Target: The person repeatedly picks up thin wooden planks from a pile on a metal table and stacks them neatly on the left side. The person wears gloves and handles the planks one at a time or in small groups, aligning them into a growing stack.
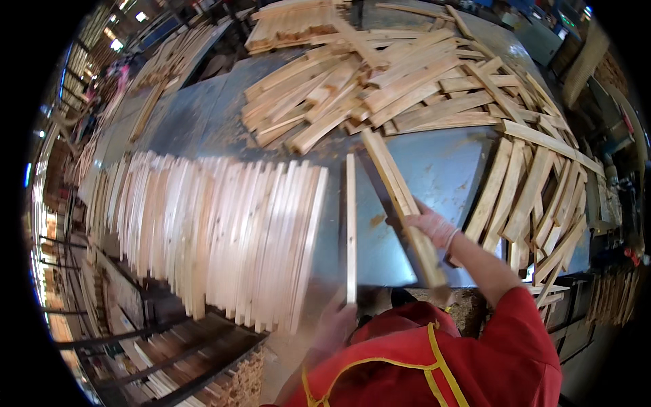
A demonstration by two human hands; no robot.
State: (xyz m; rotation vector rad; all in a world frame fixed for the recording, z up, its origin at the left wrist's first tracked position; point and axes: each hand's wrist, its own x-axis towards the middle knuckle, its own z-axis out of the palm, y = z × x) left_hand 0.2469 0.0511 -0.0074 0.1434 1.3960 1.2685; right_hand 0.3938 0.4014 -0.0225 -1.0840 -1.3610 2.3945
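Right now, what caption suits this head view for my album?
Left hand and right hand each grip a wooden slat over a metal table.

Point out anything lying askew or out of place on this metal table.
The loose heap of pale wooden slats at the table's far side lies crisscrossed at all angles, unlike the tidy row of slats on edge at left. Slats at right fan unevenly too. Nothing looks broken.
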